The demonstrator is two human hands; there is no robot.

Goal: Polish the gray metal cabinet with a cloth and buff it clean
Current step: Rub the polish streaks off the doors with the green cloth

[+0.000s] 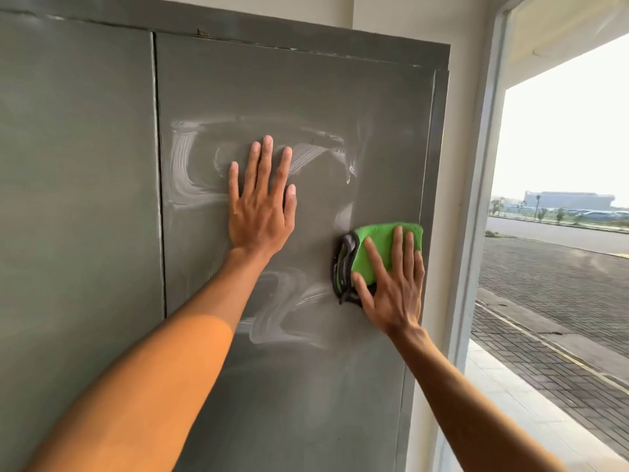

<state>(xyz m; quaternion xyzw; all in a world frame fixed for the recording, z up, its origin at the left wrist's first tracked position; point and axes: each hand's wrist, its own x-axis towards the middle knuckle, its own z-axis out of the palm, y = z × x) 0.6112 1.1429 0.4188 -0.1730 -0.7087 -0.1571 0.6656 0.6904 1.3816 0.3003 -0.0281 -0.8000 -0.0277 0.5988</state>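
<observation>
Presses the cloth (377, 247) flat on the cabinet (306, 80) under the straight, spread fingers of the right hand (394, 287), probably to rub out the white streaks (282, 301) just left of it, and leans the left hand (260, 212), open and flat, higher up for support.

The left hand (260, 212) lies flat on the gray cabinet (306, 97) door. The right hand (396, 287) presses a green cloth (377, 243) against it.
</observation>
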